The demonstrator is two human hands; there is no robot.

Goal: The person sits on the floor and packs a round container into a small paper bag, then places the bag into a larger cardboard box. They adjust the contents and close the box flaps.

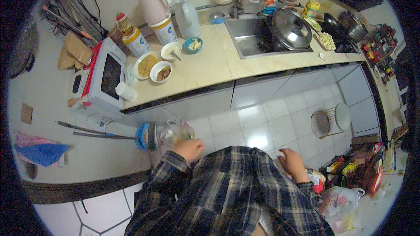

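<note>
My left hand (190, 149) hangs in front of my plaid shirt (227, 175), above the floor, fingers curled in with nothing visible in them. Beyond it lies a clear plastic bag (171, 133) beside a blue dustpan (142, 137). My right hand (292, 163) is held low on the other side of the shirt, its fingers loosely bent and apart, holding nothing that I can see. Neither hand touches the counter (210, 71). On the counter's left part stand several bowls, among them a white bowl with dark food (163, 74) and a teal bowl with pale pieces (195, 46).
A microwave (103, 76) stands at the counter's left end, near a pink kettle (153, 5) and a grey jug (187, 17). A lidded wok (292, 29) rests over the sink (245, 39). A stool (342, 116) and bags (343, 205) occupy the right side.
</note>
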